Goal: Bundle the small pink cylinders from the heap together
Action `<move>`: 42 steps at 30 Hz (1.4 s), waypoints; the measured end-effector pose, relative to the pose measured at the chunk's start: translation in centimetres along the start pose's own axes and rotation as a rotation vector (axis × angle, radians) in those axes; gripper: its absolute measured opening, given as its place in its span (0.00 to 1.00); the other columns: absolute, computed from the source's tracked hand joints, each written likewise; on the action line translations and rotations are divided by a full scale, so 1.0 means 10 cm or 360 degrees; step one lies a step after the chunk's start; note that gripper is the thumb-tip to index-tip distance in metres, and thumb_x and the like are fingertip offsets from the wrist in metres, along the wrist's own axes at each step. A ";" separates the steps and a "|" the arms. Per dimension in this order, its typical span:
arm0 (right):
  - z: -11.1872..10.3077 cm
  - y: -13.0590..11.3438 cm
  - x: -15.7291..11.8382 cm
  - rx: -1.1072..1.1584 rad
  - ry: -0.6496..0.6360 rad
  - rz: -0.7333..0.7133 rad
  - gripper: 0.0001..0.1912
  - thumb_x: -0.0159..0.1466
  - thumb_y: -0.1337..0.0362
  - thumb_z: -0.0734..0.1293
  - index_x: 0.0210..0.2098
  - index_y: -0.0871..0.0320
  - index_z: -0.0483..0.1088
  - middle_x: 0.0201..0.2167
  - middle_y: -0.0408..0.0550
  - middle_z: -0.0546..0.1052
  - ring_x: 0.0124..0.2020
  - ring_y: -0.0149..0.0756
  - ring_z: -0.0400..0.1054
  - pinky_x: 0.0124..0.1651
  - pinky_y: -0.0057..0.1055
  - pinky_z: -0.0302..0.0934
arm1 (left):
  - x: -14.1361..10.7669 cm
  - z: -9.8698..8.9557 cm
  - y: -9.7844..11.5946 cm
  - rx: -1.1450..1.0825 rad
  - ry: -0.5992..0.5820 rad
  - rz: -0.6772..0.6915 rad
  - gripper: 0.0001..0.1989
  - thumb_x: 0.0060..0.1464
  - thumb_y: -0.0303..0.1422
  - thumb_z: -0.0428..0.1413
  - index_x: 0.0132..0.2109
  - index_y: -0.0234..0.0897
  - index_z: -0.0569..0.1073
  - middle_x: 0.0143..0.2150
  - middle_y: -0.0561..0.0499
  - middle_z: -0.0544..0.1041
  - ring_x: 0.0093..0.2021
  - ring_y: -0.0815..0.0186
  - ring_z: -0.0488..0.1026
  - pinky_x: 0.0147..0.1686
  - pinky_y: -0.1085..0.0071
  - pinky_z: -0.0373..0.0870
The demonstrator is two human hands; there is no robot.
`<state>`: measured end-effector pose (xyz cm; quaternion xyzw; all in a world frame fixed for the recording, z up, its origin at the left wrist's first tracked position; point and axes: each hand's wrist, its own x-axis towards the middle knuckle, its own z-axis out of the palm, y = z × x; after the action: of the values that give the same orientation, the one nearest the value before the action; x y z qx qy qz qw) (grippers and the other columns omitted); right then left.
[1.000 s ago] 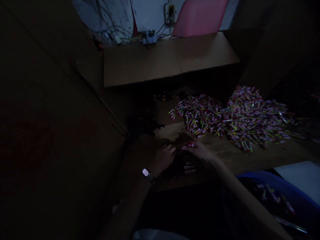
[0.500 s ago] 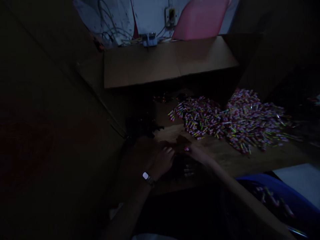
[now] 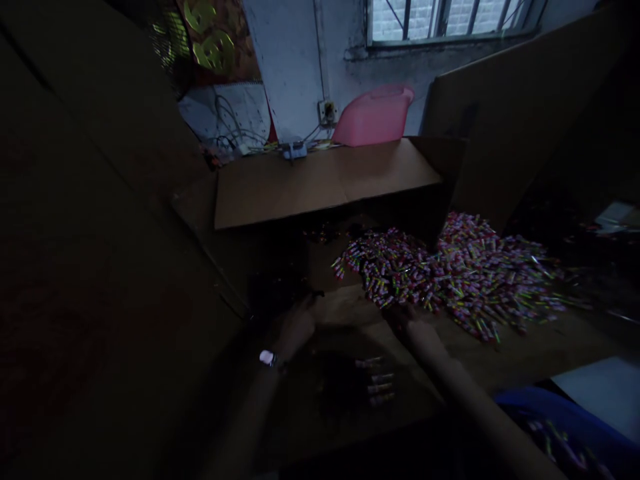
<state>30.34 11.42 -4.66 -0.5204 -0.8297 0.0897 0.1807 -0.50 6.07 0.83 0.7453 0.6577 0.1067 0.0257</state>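
My left hand (image 3: 297, 329), with a watch (image 3: 267, 358) on its wrist, reaches to a dark heap (image 3: 275, 288) at the left; its fingers are too dark to read. At the near edge of a pile of small pink and yellow-green tubes (image 3: 480, 273) is my right hand (image 3: 413, 327). Its fingers are dim and blurred, so what they hold, if anything, is hidden. Several similar tubes (image 3: 381, 387) lie side by side on the wooden table (image 3: 345, 303), next to a dark object (image 3: 343, 387).
An open cardboard box (image 3: 325, 183) stands behind the table, with a pink plastic container (image 3: 375, 117) beyond it. A blue basin (image 3: 535, 403) with tubes inside is at the lower right. Large cardboard (image 3: 530, 100) rises at the right.
The view has tilted up, showing a barred window. My hands have moved apart, the left to the dark heap and the right to the tube pile. The row of tubes is more exposed.
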 end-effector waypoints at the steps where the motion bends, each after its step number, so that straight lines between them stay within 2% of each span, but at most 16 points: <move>1: 0.02 0.01 -0.01 -0.0099 0.0007 -0.0034 0.22 0.61 0.69 0.60 0.56 0.57 0.66 0.57 0.62 0.62 0.50 0.50 0.65 0.45 0.38 0.63 | 0.14 0.00 -0.14 0.0076 -0.0019 -0.0031 0.22 0.55 0.21 0.46 0.57 0.33 0.66 0.60 0.42 0.64 0.63 0.58 0.55 0.61 0.61 0.51; 4: 0.09 0.02 0.02 -0.0246 0.0055 -0.0105 0.21 0.62 0.70 0.60 0.55 0.57 0.66 0.54 0.61 0.64 0.53 0.49 0.61 0.45 0.36 0.64 | 0.48 0.01 -0.39 0.0159 -0.0015 -0.0036 0.21 0.53 0.20 0.47 0.54 0.34 0.68 0.57 0.42 0.68 0.61 0.59 0.60 0.61 0.60 0.53; 6: 0.12 0.02 0.09 -0.0269 0.0070 -0.0132 0.20 0.63 0.69 0.59 0.54 0.55 0.66 0.52 0.59 0.66 0.51 0.47 0.62 0.43 0.34 0.65 | 0.58 0.02 -0.39 0.0160 -0.0011 -0.0013 0.18 0.54 0.21 0.48 0.50 0.36 0.70 0.53 0.44 0.72 0.56 0.60 0.66 0.58 0.62 0.58; 8: 0.15 0.04 0.15 -0.0278 0.0092 -0.0131 0.18 0.63 0.70 0.59 0.51 0.55 0.68 0.51 0.58 0.67 0.49 0.47 0.63 0.41 0.34 0.65 | 0.60 0.02 -0.28 0.0160 0.0009 0.0005 0.17 0.55 0.21 0.47 0.49 0.37 0.71 0.49 0.46 0.74 0.52 0.61 0.69 0.56 0.64 0.61; 11: 0.21 0.07 0.21 -0.0196 0.0199 -0.0138 0.15 0.61 0.71 0.60 0.47 0.59 0.69 0.48 0.59 0.68 0.48 0.48 0.63 0.45 0.37 0.63 | 0.47 0.04 -0.01 0.0137 0.0077 0.0058 0.17 0.58 0.23 0.45 0.52 0.37 0.67 0.51 0.45 0.72 0.53 0.62 0.68 0.54 0.65 0.63; 15: 0.24 0.02 0.21 0.0326 0.0369 -0.0162 0.12 0.60 0.69 0.58 0.41 0.61 0.68 0.42 0.59 0.72 0.45 0.48 0.63 0.47 0.41 0.61 | 0.18 0.15 0.35 -0.0124 0.0142 0.0229 0.16 0.57 0.23 0.45 0.52 0.38 0.67 0.52 0.46 0.70 0.52 0.62 0.68 0.52 0.66 0.64; 17: 0.20 -0.06 0.19 0.0725 0.0311 -0.0114 0.12 0.61 0.64 0.57 0.41 0.60 0.67 0.38 0.55 0.74 0.41 0.45 0.66 0.44 0.39 0.62 | 0.05 0.23 0.47 -0.0277 0.0084 0.0228 0.14 0.57 0.25 0.47 0.49 0.38 0.68 0.49 0.47 0.71 0.48 0.63 0.69 0.49 0.67 0.66; 19: 0.15 -0.17 0.17 0.1098 0.0165 -0.0036 0.14 0.62 0.58 0.57 0.41 0.59 0.67 0.35 0.52 0.75 0.37 0.42 0.68 0.41 0.36 0.63 | -0.05 0.30 0.56 -0.0373 0.0002 0.0252 0.09 0.59 0.29 0.49 0.45 0.38 0.70 0.46 0.48 0.72 0.46 0.63 0.70 0.47 0.67 0.67; 22: 0.08 -0.32 0.13 0.1431 -0.0080 0.0028 0.18 0.60 0.51 0.60 0.40 0.58 0.69 0.37 0.50 0.76 0.39 0.42 0.69 0.45 0.36 0.62 | -0.14 0.36 0.62 -0.0409 0.0001 0.0324 0.07 0.61 0.33 0.49 0.41 0.38 0.72 0.43 0.50 0.73 0.44 0.63 0.70 0.45 0.68 0.66; 25: 0.07 -0.41 0.07 0.1531 -0.0258 0.0067 0.20 0.58 0.49 0.63 0.38 0.58 0.72 0.36 0.50 0.77 0.40 0.43 0.69 0.46 0.36 0.62 | -0.19 0.41 0.65 -0.0324 0.0120 0.0303 0.07 0.61 0.32 0.50 0.39 0.37 0.72 0.39 0.49 0.73 0.42 0.64 0.69 0.45 0.68 0.64; 27: 0.11 -0.45 0.03 0.1572 -0.0293 0.0103 0.20 0.58 0.48 0.63 0.37 0.59 0.72 0.35 0.50 0.77 0.39 0.43 0.69 0.44 0.35 0.62 | -0.21 0.43 0.66 -0.0260 0.0179 0.0290 0.07 0.61 0.32 0.50 0.37 0.37 0.72 0.37 0.49 0.72 0.41 0.64 0.69 0.44 0.67 0.64; 33: 0.15 -0.51 -0.05 0.1644 -0.0230 0.0142 0.18 0.57 0.50 0.67 0.37 0.59 0.73 0.35 0.49 0.77 0.39 0.41 0.69 0.45 0.34 0.61 | -0.24 0.50 0.67 -0.0240 0.0180 0.0246 0.06 0.60 0.33 0.52 0.37 0.37 0.72 0.37 0.50 0.71 0.39 0.65 0.68 0.42 0.68 0.63; 42: 0.15 -0.50 -0.07 0.1699 -0.0262 0.0212 0.19 0.53 0.50 0.70 0.35 0.59 0.75 0.35 0.50 0.78 0.39 0.42 0.70 0.46 0.36 0.61 | -0.23 0.53 0.69 -0.0191 0.0212 0.0245 0.06 0.60 0.33 0.52 0.35 0.37 0.71 0.36 0.50 0.71 0.39 0.64 0.67 0.41 0.68 0.63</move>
<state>25.92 8.62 -4.49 -0.3990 -0.6456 0.5503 0.3482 6.98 3.39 -3.37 0.7820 0.5912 0.1968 0.0184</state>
